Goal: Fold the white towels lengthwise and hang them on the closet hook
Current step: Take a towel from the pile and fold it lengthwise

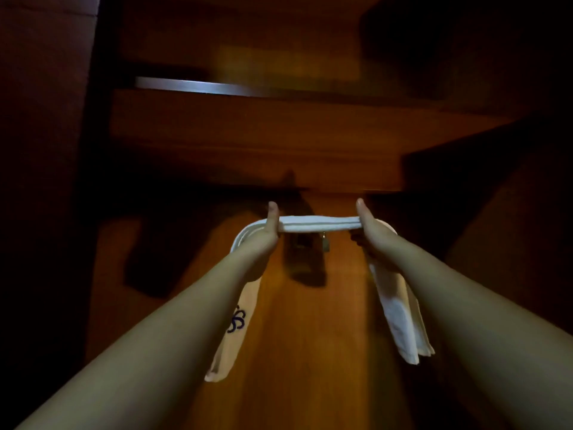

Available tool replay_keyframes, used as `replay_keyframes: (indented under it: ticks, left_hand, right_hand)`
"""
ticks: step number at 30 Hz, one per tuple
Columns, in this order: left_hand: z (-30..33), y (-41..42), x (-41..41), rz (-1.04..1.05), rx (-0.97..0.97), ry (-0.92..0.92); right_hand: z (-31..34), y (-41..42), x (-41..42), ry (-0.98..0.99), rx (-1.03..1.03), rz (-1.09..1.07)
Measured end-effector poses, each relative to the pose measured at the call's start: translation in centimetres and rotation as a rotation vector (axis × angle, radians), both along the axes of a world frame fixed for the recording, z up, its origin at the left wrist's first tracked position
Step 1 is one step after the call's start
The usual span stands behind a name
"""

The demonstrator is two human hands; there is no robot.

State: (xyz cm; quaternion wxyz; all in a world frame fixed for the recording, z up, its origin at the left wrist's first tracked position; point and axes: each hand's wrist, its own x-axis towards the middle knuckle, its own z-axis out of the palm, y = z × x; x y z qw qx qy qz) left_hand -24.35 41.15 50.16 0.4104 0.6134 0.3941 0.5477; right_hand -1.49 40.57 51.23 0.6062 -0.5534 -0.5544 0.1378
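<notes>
Both hands' fingers, seemingly curled, around one folded towel [319, 224], long axis level, left-right.

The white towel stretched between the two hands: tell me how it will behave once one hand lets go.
The towel is probably floppy: both ends hang limp below the left hand and right hand. It looks light, since it sags little. Released, it would likely swing down, and the layered fold could slip open.

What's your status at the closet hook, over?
Left hand and right hand both grip the folded white towel, stretched level between them, ends hanging. Towel just above the hook, not yet on it. Nothing in the way.
</notes>
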Motion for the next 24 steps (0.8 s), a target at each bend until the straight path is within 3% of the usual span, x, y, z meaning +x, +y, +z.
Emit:
replay_keyframes:
  ticks: [8,15,18,21,24]
  left_hand:
    - [-0.4,8.7,1.7,-0.049,-0.037,-0.002]
    - [0.9,13.1,3.0,-0.001,-0.051,-0.066]
    - [-0.3,14.5,3.0,0.065,-0.068,-0.077]
    - [-3.0,14.5,3.3,0.063,-0.071,-0.115]
    - [-5.3,14.5,4.1,-0.042,-0.126,-0.195]
  right_hand:
    - [0.0,9.7,1.4,0.072,-0.111,0.161]
    - [1.2,13.6,1.2,0.042,-0.129,0.066]
    - [-0.5,14.1,1.2,0.031,-0.087,0.073]
    - [-3.7,13.9,0.8,0.095,-0.128,0.209]
    - [-5.9,13.8,0.5,0.225,-0.123,0.305]
